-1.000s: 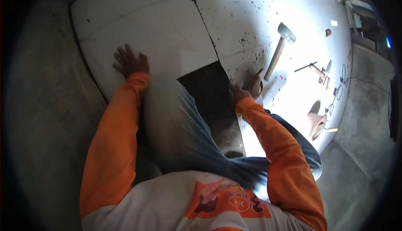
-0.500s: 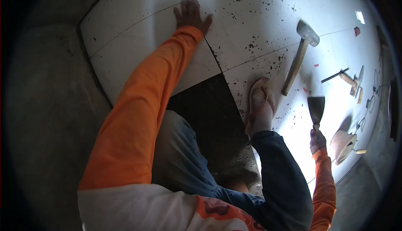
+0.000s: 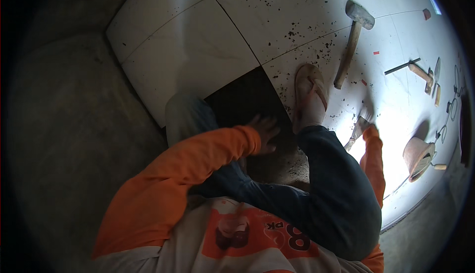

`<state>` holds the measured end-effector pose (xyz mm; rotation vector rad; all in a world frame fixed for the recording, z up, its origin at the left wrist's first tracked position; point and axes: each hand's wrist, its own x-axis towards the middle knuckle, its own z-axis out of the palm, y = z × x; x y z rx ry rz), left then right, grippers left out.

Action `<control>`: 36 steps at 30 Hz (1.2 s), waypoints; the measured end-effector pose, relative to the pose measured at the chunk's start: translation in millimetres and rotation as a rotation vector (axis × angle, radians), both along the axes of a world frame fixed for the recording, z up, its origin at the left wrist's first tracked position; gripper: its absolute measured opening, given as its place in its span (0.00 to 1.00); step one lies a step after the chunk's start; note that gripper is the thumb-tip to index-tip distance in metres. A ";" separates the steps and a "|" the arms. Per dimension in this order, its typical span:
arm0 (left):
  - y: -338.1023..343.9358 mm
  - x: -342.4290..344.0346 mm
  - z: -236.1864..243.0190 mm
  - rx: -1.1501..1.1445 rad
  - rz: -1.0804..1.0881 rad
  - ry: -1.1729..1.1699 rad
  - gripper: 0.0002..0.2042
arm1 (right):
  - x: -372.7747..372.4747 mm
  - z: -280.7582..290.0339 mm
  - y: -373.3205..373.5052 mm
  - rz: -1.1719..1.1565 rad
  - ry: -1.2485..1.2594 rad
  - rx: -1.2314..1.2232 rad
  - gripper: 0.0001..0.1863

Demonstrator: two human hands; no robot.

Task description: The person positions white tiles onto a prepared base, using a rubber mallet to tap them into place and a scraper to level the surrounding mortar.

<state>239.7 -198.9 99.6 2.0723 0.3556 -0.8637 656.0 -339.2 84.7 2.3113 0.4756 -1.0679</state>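
Left hand [image 3: 265, 134] has swung over the dark recess [image 3: 245, 95], inside its edges, grip wide, right hand [image 3: 364, 120] holding a scraper [image 3: 353, 139].

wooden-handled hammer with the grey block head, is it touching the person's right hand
Apart. The head view shows bright white tile between the handle's lower end on the wooden-handled, grey-headed hammer and the bare right hand.
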 end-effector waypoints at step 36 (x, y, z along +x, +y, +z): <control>260.7 -196.1 -128.8 1.262 1.710 0.690 0.38 | -405.4 41.0 336.4 0.605 0.713 0.961 0.19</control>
